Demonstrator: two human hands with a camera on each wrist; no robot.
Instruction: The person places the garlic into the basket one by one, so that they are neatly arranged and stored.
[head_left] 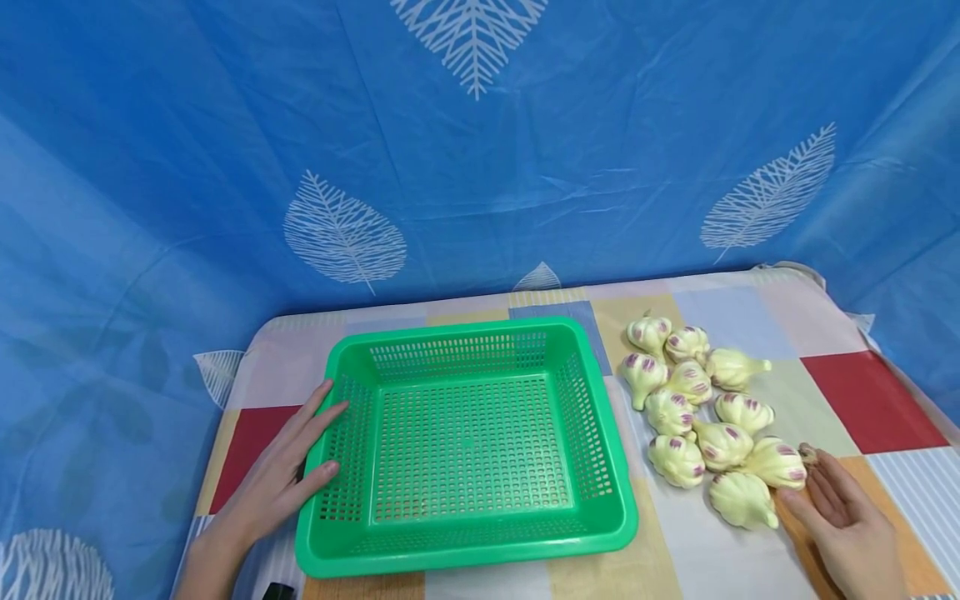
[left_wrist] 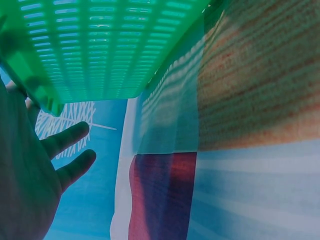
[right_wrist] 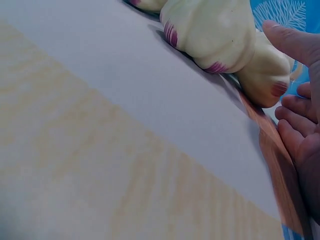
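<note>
A green plastic basket (head_left: 468, 446) with slotted walls stands on the table. My left hand (head_left: 277, 475) rests on its left rim, with fingers and thumb reaching over the edge; in the left wrist view two fingers (left_wrist: 75, 167) of it lie below the rim. Several pale garlic bulbs with purple streaks (head_left: 723, 446) lie in a group right of the basket. Beside the nearest right-hand garlic bulb (head_left: 776, 462) is my right hand (head_left: 847, 521), thumb and loosely bent fingers around its root end. The right wrist view shows no firm grip on that bulb (right_wrist: 265, 75).
A patchwork-patterned cloth (head_left: 847, 400) covers the table. Behind it hangs a blue curtain (head_left: 525, 167) with white leaf prints. A small black object (head_left: 279, 592) shows at the bottom edge, left of the basket's near corner.
</note>
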